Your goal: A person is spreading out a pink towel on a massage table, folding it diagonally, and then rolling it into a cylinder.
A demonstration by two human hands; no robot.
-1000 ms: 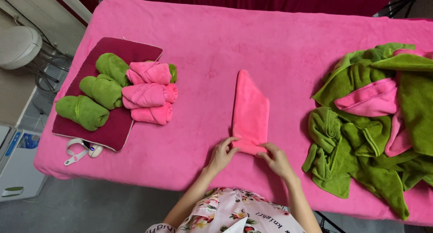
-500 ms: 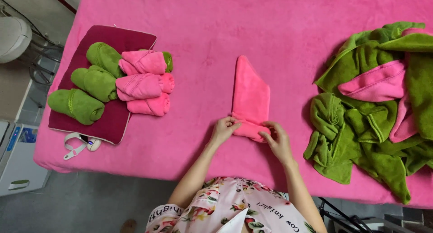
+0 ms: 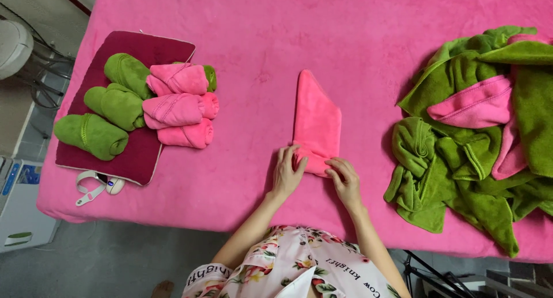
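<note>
Head view. A folded pink towel (image 3: 315, 120) is being pressed flat near the middle of the pink-covered bench (image 3: 357, 38), its narrow end pointing away from the person. The near end of the towel is being gripped by both hands: the left hand (image 3: 286, 171) is being held at the left corner with fingers curled onto the fabric, and the right hand (image 3: 344, 180) is being held at the right corner, fingertips pinching the rolled edge.

On the left, a dark red mat (image 3: 124, 154) is being occupied by three rolled green towels (image 3: 115, 105) and three rolled pink towels (image 3: 178, 108), the rolls touching one another. A small white device with a strap (image 3: 98, 185) is being seen just beside the mat's near edge. On the right, a loose pile of green and pink towels (image 3: 478, 131) is being kept well apart from the hands.
</note>
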